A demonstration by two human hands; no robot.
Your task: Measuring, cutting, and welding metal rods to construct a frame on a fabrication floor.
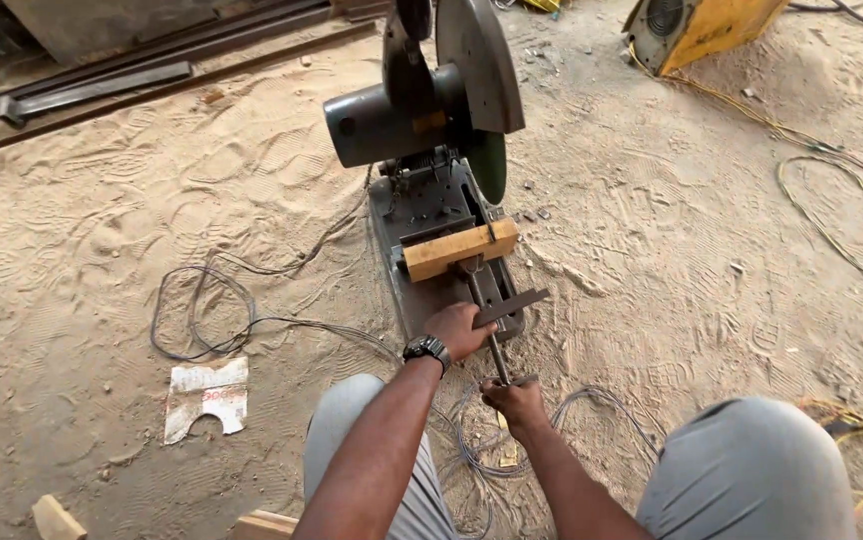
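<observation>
Sandy ground point(102, 230) carries a grey chop saw point(432, 130) near its far edge, blade raised. A yellow wood block point(460, 248) lies across the saw's base, against the vise. The left hand point(460, 328) is pressed flat on the base's near corner, fingers together. The right hand point(514, 402) is clenched round the vise screw handle point(497, 352); turning it evenly should seat the block square.

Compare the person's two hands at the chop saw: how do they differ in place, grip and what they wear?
The left hand rests on the saw base near a flat metal piece; the right hand grips the vise screw handle nearer the body. The left wrist wears a black watch; the right wrist is bare. Both are ungloved.
</observation>
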